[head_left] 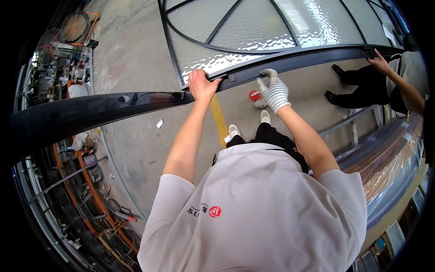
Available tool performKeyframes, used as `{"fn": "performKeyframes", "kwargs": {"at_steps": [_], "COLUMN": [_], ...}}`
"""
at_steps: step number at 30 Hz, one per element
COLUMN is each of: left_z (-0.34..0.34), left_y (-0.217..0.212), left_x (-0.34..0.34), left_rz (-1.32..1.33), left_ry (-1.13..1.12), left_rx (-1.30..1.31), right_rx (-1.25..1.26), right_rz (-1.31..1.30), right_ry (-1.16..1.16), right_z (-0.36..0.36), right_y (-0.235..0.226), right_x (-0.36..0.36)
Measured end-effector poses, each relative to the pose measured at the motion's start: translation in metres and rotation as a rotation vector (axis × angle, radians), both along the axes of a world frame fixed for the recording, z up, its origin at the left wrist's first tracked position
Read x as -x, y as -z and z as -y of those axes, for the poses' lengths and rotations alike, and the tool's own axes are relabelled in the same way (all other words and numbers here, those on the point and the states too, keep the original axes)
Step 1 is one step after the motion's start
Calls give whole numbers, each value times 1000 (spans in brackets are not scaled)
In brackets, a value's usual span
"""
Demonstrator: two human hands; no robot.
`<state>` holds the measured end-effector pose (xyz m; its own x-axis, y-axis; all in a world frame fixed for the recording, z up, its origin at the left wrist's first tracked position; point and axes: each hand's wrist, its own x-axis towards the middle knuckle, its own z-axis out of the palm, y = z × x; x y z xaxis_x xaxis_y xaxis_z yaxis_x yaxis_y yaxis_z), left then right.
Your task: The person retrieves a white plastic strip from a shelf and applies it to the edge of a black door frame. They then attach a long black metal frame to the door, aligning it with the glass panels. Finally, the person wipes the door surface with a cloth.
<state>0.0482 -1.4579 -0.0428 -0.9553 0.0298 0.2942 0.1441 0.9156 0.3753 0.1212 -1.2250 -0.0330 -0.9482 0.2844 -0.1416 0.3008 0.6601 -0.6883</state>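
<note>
Here, left hand (203, 86) overlaps frame edge (299, 60), grip unclear; right hand (275, 93) gapes above floor (308, 90).

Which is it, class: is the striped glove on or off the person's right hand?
On: the striped glove covers the right hand to the wrist, where the bare forearm begins.
</note>
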Motion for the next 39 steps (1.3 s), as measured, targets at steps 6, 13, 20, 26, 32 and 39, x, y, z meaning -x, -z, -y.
{"fn": "performKeyframes", "kwargs": {"at_steps": [6,13,20,26,32,39], "left_z": [-19,-23,-16,-14,-20,-15], "left_y": [8,4,7,21,34,34], "left_x": [1,0,0,-3,-12,-8], "left_rz": [-26,-25,-7,-66,-158,-130], "left_ry": [90,154,203,163,59,105], "left_rx": [-83,-17,-118,-139,-62,-3], "right_rx": [91,39,-24,28,-25,28], "right_rz": [5,145,94,121,85,107], "right_ry": [-122,-294,-393,-319,-333,-397], "right_z": [-13,-10,-14,-22,-25,-20], "right_y": [34,27,33,46,56,46], "right_x": [-55,-92,-102,-99,-99,-95]}}
